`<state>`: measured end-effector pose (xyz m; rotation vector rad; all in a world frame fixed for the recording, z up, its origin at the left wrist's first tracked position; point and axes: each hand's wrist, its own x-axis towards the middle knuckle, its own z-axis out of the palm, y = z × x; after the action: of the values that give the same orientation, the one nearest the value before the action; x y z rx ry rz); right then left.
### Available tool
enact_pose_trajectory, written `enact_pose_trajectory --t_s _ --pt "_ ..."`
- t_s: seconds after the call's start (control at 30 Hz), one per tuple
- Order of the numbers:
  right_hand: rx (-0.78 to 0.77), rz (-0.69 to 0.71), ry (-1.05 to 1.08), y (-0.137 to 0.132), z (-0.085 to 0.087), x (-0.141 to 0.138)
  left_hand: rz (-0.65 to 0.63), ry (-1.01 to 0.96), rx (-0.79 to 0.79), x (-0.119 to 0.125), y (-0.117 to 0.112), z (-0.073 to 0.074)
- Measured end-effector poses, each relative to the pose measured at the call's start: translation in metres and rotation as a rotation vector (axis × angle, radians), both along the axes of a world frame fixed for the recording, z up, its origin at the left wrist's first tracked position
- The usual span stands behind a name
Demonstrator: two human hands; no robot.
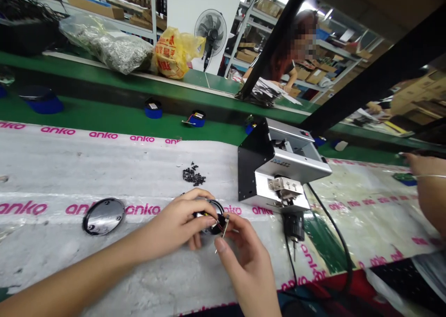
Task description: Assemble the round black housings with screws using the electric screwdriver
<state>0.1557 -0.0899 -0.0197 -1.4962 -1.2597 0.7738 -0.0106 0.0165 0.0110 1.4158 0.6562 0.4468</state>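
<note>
Open round housing in hand above a sheet-covered tabletop (156, 280). The round black housing (219, 209) sits between the two hands, with thin wires (219, 223) showing. The right grip (247, 252) pinches a thin strip-like part (226, 227) between thumb and fingers; the left grip (184, 220) curls over the housing's left side, though whether it closes on the housing or the wires cannot be told. Work appears partway along: wires are in place at the housing, whereas the shiny oval cover (104, 216) lies apart and the small black screws (193, 175) remain unused in a loose pile.
</note>
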Motion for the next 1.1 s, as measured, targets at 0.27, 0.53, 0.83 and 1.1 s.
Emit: enact_pose_trajectory --t_s 0.27,0.53,0.83,1.1 --pt "0.047 0.023 -0.14 0.001 0.011 -0.003 0.146 0.121 -0.088 0.011 0.002 0.004" --pt "0.15 0.115 -0.482 0.003 0.023 0.001 0.189 0.229 -0.102 0.015 -0.002 0.009" --pt "0.277 0.302 -0.595 0.032 0.034 0.014 0.09 0.102 -0.205 0.006 0.003 0.005" --pt "0.34 0.36 -0.647 0.04 0.033 0.02 -0.132 -0.071 -0.506 -0.016 0.024 -0.001"
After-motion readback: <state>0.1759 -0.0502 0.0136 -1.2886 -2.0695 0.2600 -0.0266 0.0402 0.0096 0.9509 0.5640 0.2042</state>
